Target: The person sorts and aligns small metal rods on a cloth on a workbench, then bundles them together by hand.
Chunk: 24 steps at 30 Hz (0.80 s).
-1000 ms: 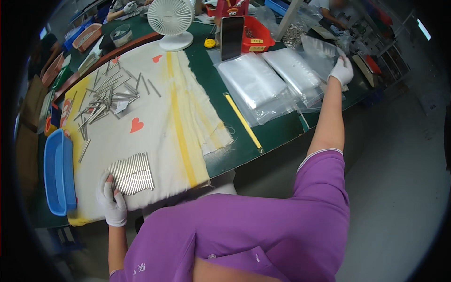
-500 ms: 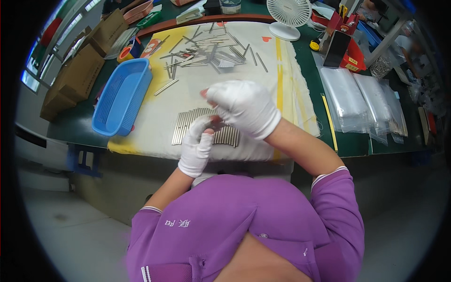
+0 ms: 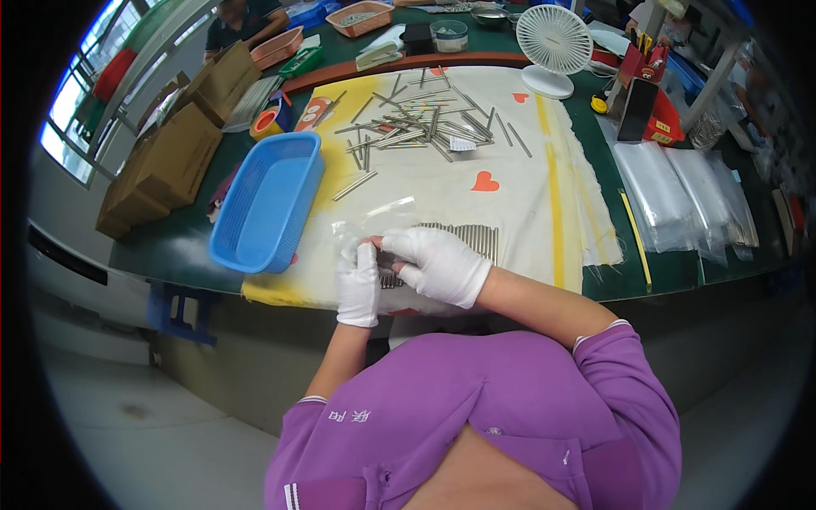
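Observation:
A clear plastic bag (image 3: pixel 387 214) lies over the near part of the cloth, its lower edge between my white-gloved hands. The fingers of my left hand (image 3: pixel 357 285) are closed on its left side, and my right hand (image 3: pixel 442 263) pinches it close by, the bare fingertips almost meeting. Under and behind my right hand runs a neat row of short metal rods (image 3: pixel 480 240), partly hidden by the glove. Farther off, a loose heap of similar metal rods (image 3: pixel 416 127) is scattered on the cloth, with a small white label (image 3: pixel 462 144) at its edge.
To the left stands a blue plastic basket (image 3: pixel 268 204), with cardboard boxes (image 3: pixel 174 161) beyond. A white fan (image 3: pixel 552 47) is at the back. On the right lie stacked clear bags (image 3: pixel 654 187), a yellow strip (image 3: pixel 636 238) and a propped phone (image 3: pixel 636 110). Another person (image 3: pixel 246 25) sits far left.
My right hand has come down and in to meet my left hand at the plastic bag, which now lies lower over the cloth. The whole view has shifted slightly.

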Each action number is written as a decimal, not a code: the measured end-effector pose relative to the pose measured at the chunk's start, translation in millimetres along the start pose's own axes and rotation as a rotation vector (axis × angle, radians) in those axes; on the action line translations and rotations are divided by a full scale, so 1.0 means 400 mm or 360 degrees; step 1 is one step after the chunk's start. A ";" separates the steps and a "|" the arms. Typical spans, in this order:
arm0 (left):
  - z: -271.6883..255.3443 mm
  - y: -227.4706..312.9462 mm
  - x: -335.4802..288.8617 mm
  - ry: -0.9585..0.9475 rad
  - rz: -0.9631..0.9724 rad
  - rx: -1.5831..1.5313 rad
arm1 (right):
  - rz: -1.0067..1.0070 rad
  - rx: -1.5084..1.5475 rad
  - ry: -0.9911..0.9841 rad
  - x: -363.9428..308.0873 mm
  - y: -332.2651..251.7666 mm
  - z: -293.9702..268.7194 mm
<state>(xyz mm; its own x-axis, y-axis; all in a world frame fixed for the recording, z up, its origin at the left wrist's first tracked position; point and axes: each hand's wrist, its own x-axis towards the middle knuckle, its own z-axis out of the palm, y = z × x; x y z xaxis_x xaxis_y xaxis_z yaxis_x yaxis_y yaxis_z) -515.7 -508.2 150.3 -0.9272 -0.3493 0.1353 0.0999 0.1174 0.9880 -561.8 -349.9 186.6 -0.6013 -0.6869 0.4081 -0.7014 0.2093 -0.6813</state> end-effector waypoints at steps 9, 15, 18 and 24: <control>-0.053 -0.010 -0.015 0.0012 -0.0203 -0.0237 | 0.0105 0.0332 -0.0039 0.022 -0.006 0.038; -0.046 -0.002 -0.038 -0.0035 -0.0035 -0.0103 | 0.0142 0.0129 -0.0049 0.022 -0.031 0.035; -0.043 0.006 -0.043 -0.0010 0.0081 -0.0120 | 0.0206 0.0207 -0.0052 0.016 -0.026 0.038; -0.049 0.005 -0.042 -0.0017 0.0051 -0.0113 | 0.0590 0.1150 -0.0053 0.004 -0.022 0.030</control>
<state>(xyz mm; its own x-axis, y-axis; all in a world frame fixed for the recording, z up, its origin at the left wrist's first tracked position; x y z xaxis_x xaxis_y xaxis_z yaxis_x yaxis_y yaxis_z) -492.9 -520.3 151.5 -0.9268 -0.3365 0.1668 0.1548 0.0624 0.9860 -552.0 -361.1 185.9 -0.7265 -0.6838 0.0683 -0.0318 -0.0657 -0.9973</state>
